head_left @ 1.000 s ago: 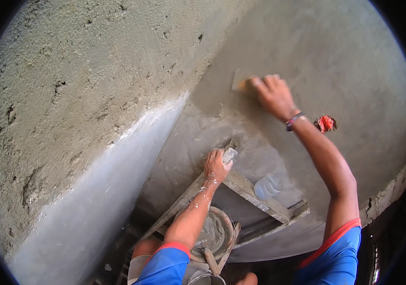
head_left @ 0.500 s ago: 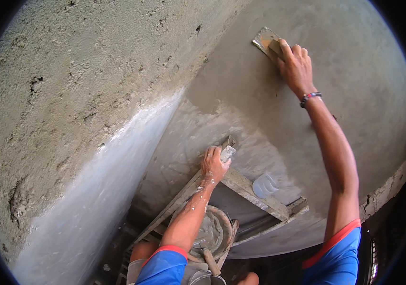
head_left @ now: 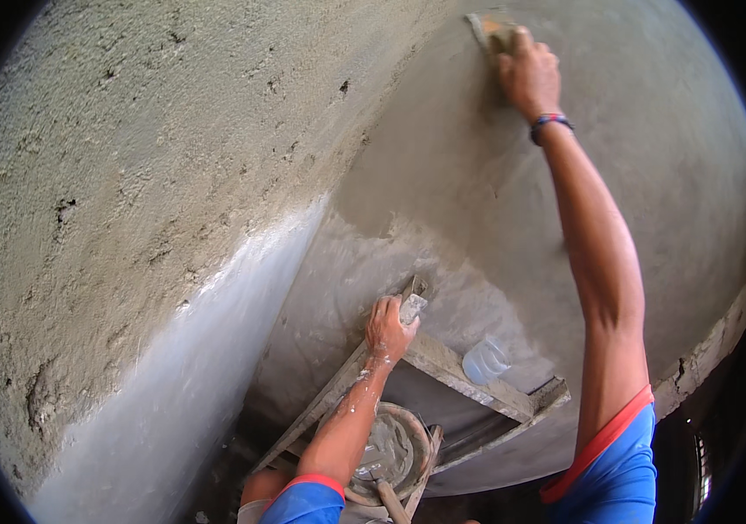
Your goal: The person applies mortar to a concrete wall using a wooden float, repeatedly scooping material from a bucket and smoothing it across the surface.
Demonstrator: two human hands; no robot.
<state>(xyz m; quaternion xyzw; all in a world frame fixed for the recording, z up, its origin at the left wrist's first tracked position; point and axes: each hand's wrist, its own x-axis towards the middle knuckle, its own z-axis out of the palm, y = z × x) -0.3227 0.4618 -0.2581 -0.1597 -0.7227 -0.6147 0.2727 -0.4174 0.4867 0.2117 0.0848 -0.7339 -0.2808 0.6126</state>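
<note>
High on the wall, my right hand (head_left: 531, 80) is closed round a flat plastering float (head_left: 480, 33), its face against the smooth grey plaster (head_left: 583, 166). The float's lower part is hidden by my fingers. Lower down, my left hand (head_left: 388, 330), spattered with plaster, grips the upper rail end of a wooden ladder-like frame (head_left: 452, 367). Under my left forearm a round bucket (head_left: 417, 428) holds wet grey mix. A trowel with a wooden handle (head_left: 390, 501) rests at its near edge.
A clear plastic cup (head_left: 486, 361) sits on the frame's crosspiece. Rough, pitted plaster (head_left: 146, 166) covers the left wall, above a smooth pale band (head_left: 181, 384). At the right, the plastered wall ends in a broken edge (head_left: 709, 354).
My right hand has slid the float upward along the wall, straightening the arm. My left hand keeps its grip on the frame. The whole view has shifted slightly.
</note>
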